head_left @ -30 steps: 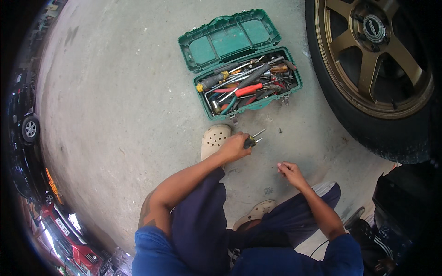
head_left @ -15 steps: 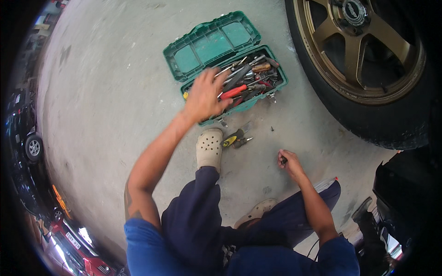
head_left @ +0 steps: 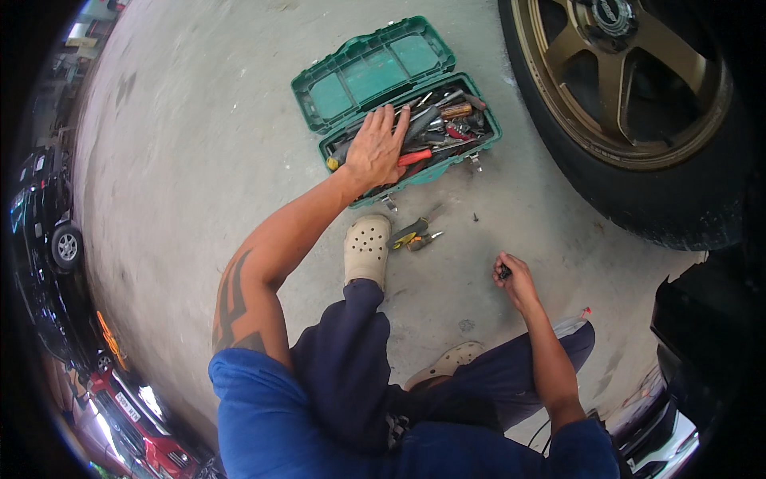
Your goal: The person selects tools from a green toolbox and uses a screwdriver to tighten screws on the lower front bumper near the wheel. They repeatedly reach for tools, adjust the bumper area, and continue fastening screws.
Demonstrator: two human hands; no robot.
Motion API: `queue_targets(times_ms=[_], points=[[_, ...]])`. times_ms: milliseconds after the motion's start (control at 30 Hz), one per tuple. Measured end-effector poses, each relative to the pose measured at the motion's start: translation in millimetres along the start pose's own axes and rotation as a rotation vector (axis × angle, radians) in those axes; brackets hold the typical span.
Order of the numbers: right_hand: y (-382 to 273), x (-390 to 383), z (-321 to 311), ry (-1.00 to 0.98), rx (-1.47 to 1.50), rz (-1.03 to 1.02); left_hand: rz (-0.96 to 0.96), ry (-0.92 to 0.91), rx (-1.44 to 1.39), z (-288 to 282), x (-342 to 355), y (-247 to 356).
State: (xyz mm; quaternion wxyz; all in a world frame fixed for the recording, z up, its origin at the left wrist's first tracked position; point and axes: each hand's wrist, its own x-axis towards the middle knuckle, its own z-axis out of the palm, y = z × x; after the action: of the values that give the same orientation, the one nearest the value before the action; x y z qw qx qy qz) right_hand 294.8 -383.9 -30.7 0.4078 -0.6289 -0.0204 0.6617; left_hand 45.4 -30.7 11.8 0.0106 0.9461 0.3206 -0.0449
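My left hand (head_left: 377, 150) lies over the tools at the left half of an opened green toolbox (head_left: 452, 165), its fingers stretched out. Its thumb side is close to a red handle (head_left: 415, 157); whether the palm touches anything is hidden. Several hand tools fill the box in a jumble, among them a screwdriver with an amber handle (head_left: 456, 111). Lower right, my right hand (head_left: 519, 283) is closed round a small black piece (head_left: 505, 272), whose kind I cannot make out. It hovers above the concrete floor, apart from the box.
A tyre on a bronze wheel (head_left: 610, 88) stands at the upper right. Beside my beige clog (head_left: 367, 247) lie a yellow-and-black handled tool (head_left: 408, 233) and a short-shafted driver (head_left: 424, 241). A small dark screw (head_left: 475, 217) rests on the floor. Parked cars (head_left: 48, 263) line the far left.
My left hand has shifted slightly right and settled lower over the tools, its fingers now closer together. My right hand keeps the small black piece and has barely moved.
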Motion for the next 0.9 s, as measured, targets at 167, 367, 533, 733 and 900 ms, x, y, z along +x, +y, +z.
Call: queue_targets(times_ms=[167,367,533,733,900], points=[[-4.0,1.6,4.6,-0.009,0.009,-0.019,-0.080,0.060,-0.103,-3.3,5.6,7.7],[-3.0,0.0,3.5,-0.014,-0.010,-0.010,-0.041,-0.002,-0.195,-0.2,3.1,2.7],[0.0,1.3,-1.4,0.039,-0.006,0.004,-0.090,0.083,-0.256,9.3,3.8,2.0],[-1.1,1.1,1.9,-0.082,0.156,-0.037,-0.154,0.034,-0.257,6.4,10.9,8.9],[-9.3,-3.3,3.4,-0.150,0.313,-0.041,-0.117,-0.103,-0.310,3.0,18.7,0.6]])
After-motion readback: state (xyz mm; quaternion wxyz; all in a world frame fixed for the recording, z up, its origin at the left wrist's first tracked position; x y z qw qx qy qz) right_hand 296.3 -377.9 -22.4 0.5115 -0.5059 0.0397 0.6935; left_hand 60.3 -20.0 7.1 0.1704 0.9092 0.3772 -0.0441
